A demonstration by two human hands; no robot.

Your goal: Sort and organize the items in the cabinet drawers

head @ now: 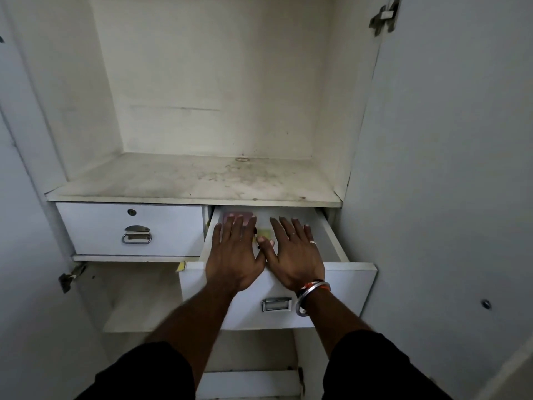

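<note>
The white right drawer (340, 281) of the cabinet is pulled out toward me. Both hands reach into it, palms down and fingers spread. My left hand (233, 252) lies over the drawer's left part, its fingertips on a pink item (238, 214). My right hand (294, 252) lies flat beside it, thumbs nearly touching. A yellow-green item (264, 235) shows between the hands. A dark small thing sits by the left index finger. Most of the drawer's contents are hidden under the hands. Neither hand grips anything.
The left drawer (132, 229) is closed, with a metal handle (137, 234) and keyhole. Above lies a dusty bare shelf (196, 180). The cabinet door (447, 168) stands open at the right. A yellow scrap (182, 266) pokes out below the left drawer.
</note>
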